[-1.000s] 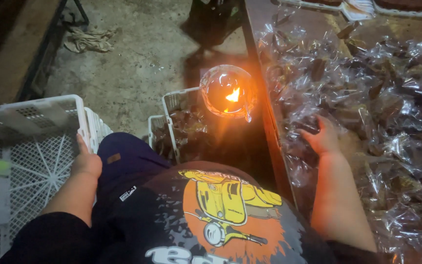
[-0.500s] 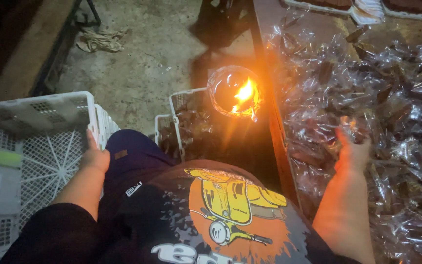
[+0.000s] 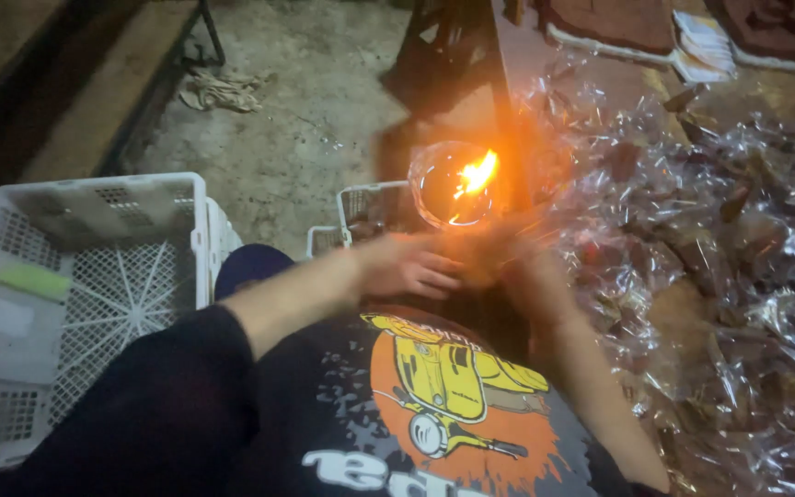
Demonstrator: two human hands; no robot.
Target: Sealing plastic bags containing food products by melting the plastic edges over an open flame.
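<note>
Your left hand (image 3: 411, 269) and right hand (image 3: 499, 262) meet below flame (image 3: 476, 173) at bench edge, blurred; grip cannot tell; keep clear wrappers (image 3: 692, 230) away from flame

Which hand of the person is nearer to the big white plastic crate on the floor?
Left. The left hand is in front of the body, apart from the white crate at its left. The right hand is blurred, further away, beside the table of clear bags.

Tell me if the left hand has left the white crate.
Yes. The left hand has swung right, away from the white crate, to just below the flame.
</note>
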